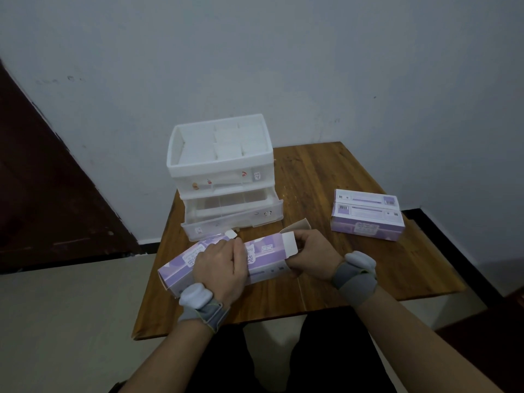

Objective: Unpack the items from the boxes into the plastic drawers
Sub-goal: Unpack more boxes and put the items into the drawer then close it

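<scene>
Box [226, 263] lies under left hand [219, 268], right hand [310, 255] at its open end.

1. The white plastic drawer unit [221, 177] stands upright; its top tray is open and its upper drawer is closed.
2. Its clear bottom drawer [232, 222] is pulled out, with dividers visible inside.
3. A long purple box [181, 268] slants just in front of the unit with its right-end flaps open, gripped by the left hand [221, 268] and the right hand [312, 256].
4. Two matching closed boxes [368, 219] lie touching each other, to the right of the unit.
</scene>
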`<state>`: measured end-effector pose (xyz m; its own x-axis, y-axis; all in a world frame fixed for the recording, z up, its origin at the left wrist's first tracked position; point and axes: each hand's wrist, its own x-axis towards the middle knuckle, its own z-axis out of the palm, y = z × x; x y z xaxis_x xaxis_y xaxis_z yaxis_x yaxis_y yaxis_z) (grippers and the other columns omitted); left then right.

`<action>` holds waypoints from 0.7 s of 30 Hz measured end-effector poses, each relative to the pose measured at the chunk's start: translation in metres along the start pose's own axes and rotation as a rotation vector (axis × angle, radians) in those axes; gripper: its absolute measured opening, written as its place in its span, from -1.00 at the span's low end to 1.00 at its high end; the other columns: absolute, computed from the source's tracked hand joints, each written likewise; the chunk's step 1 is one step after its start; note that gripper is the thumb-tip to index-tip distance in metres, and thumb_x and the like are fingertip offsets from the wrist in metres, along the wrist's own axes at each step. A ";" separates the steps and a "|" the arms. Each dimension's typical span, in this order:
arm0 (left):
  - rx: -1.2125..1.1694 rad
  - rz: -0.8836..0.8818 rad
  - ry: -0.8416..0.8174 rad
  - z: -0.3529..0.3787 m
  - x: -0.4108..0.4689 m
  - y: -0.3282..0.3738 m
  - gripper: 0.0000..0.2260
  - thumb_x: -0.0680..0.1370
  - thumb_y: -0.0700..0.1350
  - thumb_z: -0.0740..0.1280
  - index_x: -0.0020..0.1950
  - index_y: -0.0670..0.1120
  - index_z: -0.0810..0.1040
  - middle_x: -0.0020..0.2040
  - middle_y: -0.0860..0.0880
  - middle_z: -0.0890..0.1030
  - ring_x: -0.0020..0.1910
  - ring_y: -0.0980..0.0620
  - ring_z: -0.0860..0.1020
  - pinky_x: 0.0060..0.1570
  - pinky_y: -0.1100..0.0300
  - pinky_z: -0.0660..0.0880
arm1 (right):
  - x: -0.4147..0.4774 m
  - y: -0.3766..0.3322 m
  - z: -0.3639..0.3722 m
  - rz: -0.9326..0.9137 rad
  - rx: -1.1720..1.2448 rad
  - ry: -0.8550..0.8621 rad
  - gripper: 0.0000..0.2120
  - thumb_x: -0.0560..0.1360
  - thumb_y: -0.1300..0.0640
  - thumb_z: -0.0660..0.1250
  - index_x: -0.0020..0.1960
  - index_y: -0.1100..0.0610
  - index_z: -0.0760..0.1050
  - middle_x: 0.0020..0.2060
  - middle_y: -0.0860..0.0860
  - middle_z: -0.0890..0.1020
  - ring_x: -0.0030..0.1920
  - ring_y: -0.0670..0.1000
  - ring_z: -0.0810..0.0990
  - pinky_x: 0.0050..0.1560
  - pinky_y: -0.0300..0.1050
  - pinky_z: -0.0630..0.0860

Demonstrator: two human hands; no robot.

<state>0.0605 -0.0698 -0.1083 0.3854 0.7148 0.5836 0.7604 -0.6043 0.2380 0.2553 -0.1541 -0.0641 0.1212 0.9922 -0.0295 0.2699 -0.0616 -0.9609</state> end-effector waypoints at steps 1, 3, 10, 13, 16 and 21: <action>-0.002 -0.023 -0.017 -0.001 0.000 -0.001 -0.68 0.63 0.14 0.01 -0.09 0.03 0.46 -0.27 0.02 0.61 -0.32 0.07 0.53 -0.28 0.22 0.41 | 0.001 0.001 0.002 0.002 -0.005 0.009 -0.61 0.46 0.34 0.41 0.27 0.22 0.48 0.01 -0.05 0.56 -0.07 -0.02 0.59 -0.37 -0.24 0.61; 0.039 0.002 -0.058 -0.003 0.000 0.002 -0.72 0.61 0.10 0.09 -0.07 0.00 0.51 -0.23 0.01 0.63 -0.28 0.05 0.55 -0.23 0.20 0.42 | 0.001 0.003 0.004 0.013 0.002 0.054 -0.62 0.47 0.35 0.40 0.27 0.21 0.49 0.02 0.00 0.57 -0.09 -0.02 0.58 -0.40 -0.27 0.59; -0.150 -0.194 -0.035 -0.011 0.009 -0.015 -0.53 0.61 0.22 -0.07 -0.26 0.05 0.49 -0.38 0.11 0.52 -0.39 0.16 0.47 -0.39 0.26 0.39 | -0.009 0.005 -0.014 0.090 0.299 0.077 -0.65 0.39 0.23 0.49 0.16 0.21 0.58 -0.09 0.09 0.72 -0.26 0.08 0.69 -0.41 -0.21 0.59; -0.099 -0.276 -0.070 -0.011 0.009 -0.039 -0.52 0.60 0.23 -0.06 -0.37 0.07 0.42 -0.46 0.15 0.45 -0.43 0.22 0.44 -0.43 0.32 0.25 | -0.018 0.004 -0.044 0.144 0.374 0.139 -0.56 0.31 0.09 0.49 0.17 0.16 0.58 -0.05 0.11 0.71 -0.22 0.06 0.69 -0.31 -0.19 0.62; -0.041 -0.276 -0.094 -0.014 0.009 -0.049 -0.51 0.60 0.22 -0.05 -0.40 0.04 0.41 -0.50 0.14 0.41 -0.47 0.20 0.40 -0.44 0.31 0.19 | -0.024 0.003 -0.068 0.147 0.388 0.195 -0.56 0.32 0.10 0.49 0.17 0.19 0.58 -0.09 0.15 0.71 -0.24 0.06 0.69 -0.34 -0.22 0.60; -0.025 -0.220 -0.182 -0.028 0.017 -0.042 -0.40 0.57 0.35 -0.13 -0.22 0.05 0.57 -0.21 0.09 0.59 -0.19 0.08 0.52 -0.15 0.08 0.43 | -0.026 0.001 -0.093 0.097 0.461 0.367 -0.59 0.27 0.05 0.53 0.09 0.12 0.63 -0.11 0.10 0.72 -0.13 0.12 0.70 -0.28 -0.18 0.65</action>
<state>0.0208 -0.0420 -0.0869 0.3016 0.8797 0.3676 0.8239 -0.4345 0.3638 0.3416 -0.1898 -0.0384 0.4693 0.8767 -0.1054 -0.1917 -0.0154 -0.9813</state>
